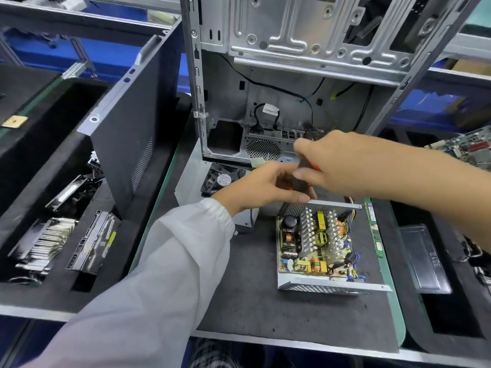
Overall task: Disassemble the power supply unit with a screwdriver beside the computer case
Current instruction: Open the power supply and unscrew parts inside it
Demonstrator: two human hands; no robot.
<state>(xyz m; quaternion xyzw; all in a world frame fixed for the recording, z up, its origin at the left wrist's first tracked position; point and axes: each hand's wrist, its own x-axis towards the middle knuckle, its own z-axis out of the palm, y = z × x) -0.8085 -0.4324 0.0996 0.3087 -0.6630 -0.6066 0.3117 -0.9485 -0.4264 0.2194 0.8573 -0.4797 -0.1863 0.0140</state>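
Note:
The power supply unit (318,248) lies open on the dark mat, its circuit board with coils, heat sinks and wires exposed inside a perforated metal tray. Its lid with a black fan (223,179) lies to the left, partly behind my hands. My right hand (342,166) grips a screwdriver (305,173) with a black and orange handle just above the unit's far edge. My left hand (263,187), in a white sleeve, has its fingers curled round the lower part of the screwdriver. The tip is hidden. The empty computer case (305,75) stands behind.
A dark side panel (127,128) leans at the left. Foam trays at the left hold drives (90,245) and heat sinks (45,243). A green memory stick (373,227) lies right of the unit, a clear plastic piece (425,258) and a motherboard (467,148) further right.

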